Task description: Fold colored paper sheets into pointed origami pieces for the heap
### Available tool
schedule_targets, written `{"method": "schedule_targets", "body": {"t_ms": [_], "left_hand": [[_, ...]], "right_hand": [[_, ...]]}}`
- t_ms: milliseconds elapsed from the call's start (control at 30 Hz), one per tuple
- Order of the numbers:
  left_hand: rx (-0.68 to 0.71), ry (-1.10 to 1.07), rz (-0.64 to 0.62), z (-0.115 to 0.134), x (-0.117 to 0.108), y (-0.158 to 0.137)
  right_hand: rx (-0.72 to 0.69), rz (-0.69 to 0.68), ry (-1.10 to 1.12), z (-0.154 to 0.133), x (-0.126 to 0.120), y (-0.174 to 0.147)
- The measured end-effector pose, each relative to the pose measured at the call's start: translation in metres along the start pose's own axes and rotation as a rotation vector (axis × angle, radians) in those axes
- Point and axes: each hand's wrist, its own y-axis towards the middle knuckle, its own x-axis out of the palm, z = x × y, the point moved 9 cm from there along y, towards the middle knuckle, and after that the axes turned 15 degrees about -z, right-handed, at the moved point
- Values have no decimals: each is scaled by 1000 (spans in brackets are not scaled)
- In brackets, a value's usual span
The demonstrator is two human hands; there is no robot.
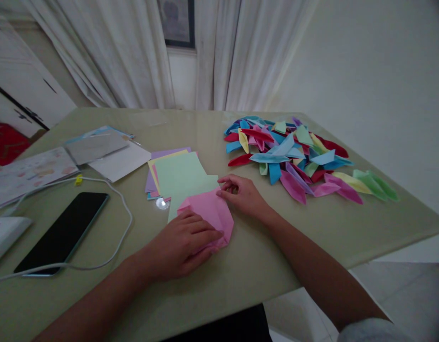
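Right sleeve (367, 331): pale grey, plain in the visible part, rounded at the edge
Right forearm (304, 251): bare, slender, narrowing to the wrist
Right hand (246, 197): bare, slim-fingered
Left forearm (108, 289): bare as far as visible
Left hand (187, 235): bare, slim-fingered
Lap cloth (226, 328): black, plain, partly hidden; garment type unclear

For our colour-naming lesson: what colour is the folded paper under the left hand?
The folded paper is pink, best seen in the head view.
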Motion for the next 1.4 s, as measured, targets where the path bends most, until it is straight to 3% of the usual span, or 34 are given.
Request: {"method": "schedule_targets", "body": {"t_ms": [133,200,433,533,733,867,1100,1400], "left_hand": [[-118,-17,212,-16,-18,-8],[-223,25,258,-30,-20,-11],[-291,54,49,-51,6,-4],[-296,61,33,-51,8,-4],[-309,63,10,-51,7,-4],[-322,81,-3,-50,6,-4],[-325,125,-32,-48,8,-3],[-302,149,-26,-47,9,-2]], "right_hand": [[-17,-33,-27,-2,7,-1],[-12,-34,-54,-3,7,-1],[16,-15,-155,-8,6,-4],[-75,-78,-243,-19,11,-4],[-249,-199,-647,-39,24,-9],[-342,-289,-760,-43,31,-14],[-448,-314,-782,-48,35,-18],[-442,-304,-784,-50,34,-18]]}}
